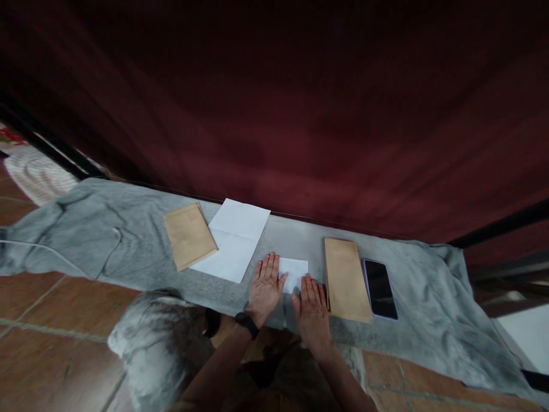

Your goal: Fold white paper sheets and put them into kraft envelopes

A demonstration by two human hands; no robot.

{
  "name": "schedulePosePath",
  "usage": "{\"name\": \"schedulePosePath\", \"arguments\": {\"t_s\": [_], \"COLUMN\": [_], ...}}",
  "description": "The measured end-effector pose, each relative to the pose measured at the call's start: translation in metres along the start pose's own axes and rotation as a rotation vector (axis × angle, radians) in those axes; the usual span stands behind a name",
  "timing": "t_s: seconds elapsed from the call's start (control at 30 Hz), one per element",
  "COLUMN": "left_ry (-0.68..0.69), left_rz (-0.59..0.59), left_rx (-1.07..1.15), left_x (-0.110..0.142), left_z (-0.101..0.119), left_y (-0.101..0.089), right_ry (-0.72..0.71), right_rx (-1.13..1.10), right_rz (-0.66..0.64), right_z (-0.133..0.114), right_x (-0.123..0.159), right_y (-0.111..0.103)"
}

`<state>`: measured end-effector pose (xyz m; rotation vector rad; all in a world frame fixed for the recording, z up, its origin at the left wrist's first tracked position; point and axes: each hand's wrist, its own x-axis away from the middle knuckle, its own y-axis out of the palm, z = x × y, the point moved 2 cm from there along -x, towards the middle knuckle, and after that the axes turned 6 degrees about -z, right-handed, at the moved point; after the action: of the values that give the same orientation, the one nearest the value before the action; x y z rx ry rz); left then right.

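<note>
A small folded white paper [294, 268] lies flat on the grey cloth in front of me. My left hand [266, 286] rests palm down over its left edge, fingers stretched out and pointing away from me; a dark band circles that wrist. On the paper's lower right side lies my right hand [311, 309], also flat, its fingers extended. Parts of the paper are hidden beneath both hands. Just right of my right hand is a stack of brown envelopes [347, 280].
Left of my hands, a larger creased white sheet [240, 229] lies partly under brown envelopes [189, 234]. A phone [381, 289] sits beside the right stack. The grey cloth [429, 309] covers a narrow surface, a cable [55, 252] crosses its left end, and a dark red curtain [274, 114] hangs behind.
</note>
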<state>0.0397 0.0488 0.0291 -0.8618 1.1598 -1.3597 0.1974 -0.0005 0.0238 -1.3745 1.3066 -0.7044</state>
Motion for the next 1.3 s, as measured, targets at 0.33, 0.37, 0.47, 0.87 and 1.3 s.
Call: {"name": "schedulePosePath", "arguments": {"t_s": [0.33, 0.37, 0.47, 0.87, 1.3], "left_ry": [0.036, 0.035, 0.018, -0.034, -0.004], "left_rz": [-0.003, 0.000, 0.007, -0.036, 0.042], "left_rx": [-0.041, -0.037, -0.037, -0.133, -0.089], "left_x": [0.001, 0.001, 0.000, -0.001, -0.001], "left_z": [-0.004, -0.004, -0.002, 0.000, -0.001], "left_y": [0.008, 0.008, 0.008, 0.011, 0.011], "right_ry": [-0.099, -0.115, -0.125, 0.080, -0.023], "right_rx": [-0.032, -0.011, 0.043, 0.098, 0.080], "right_rz": [-0.075, -0.065, -0.044, 0.002, 0.113], "right_z": [-0.010, -0.006, 0.008, 0.029, 0.010], "right_x": [-0.058, -0.058, -0.057, -0.079, -0.026], "right_y": [0.026, 0.029, 0.034, 0.029, 0.034]}}
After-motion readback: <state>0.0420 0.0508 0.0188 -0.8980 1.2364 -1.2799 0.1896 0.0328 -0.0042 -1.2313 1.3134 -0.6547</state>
